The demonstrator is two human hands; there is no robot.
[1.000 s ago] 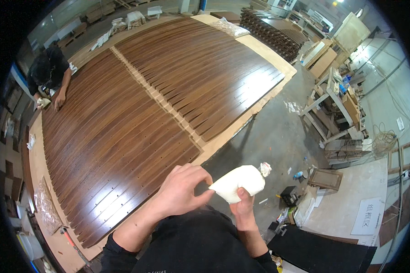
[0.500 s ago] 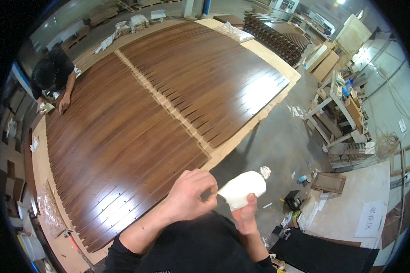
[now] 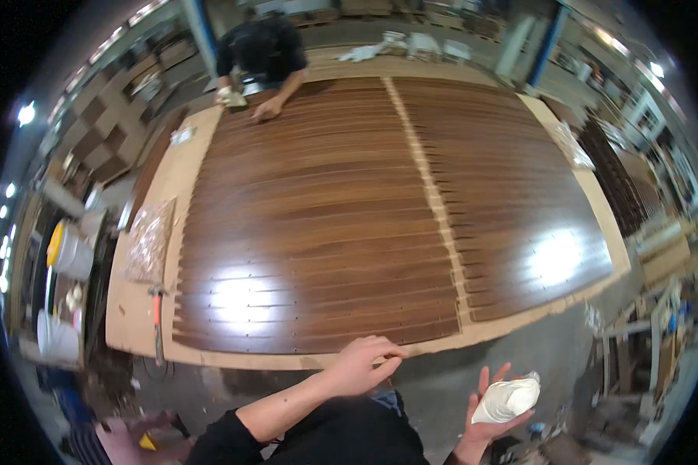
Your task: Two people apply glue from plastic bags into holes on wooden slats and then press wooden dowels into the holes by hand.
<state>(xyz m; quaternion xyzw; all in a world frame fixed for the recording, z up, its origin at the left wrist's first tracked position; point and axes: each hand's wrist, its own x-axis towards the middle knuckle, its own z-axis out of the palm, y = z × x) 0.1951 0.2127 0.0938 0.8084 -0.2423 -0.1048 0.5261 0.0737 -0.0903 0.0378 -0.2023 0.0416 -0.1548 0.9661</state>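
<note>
While the left hand hangs at six o'clock, over the near edge of the table, its fingers are curled and the thumb is close to the forefinger; can't tell from here whether anything is pinched in there. Over to half past four, and here's the white bag, lying in the cupped right hand, fingers spread on its ten o'clock side, thumb at five. Look at the line of it: long axis aslant, fat end aimed at two o'clock, narrower end back at eight, by the heel of the palm. From the left hand, the bag is just past three o'clock, well apart. Dark brown boards fill the middle, a red-handled tool lies at eight, and up at eleven a co-worker leans in, one hand on the boards.
</note>
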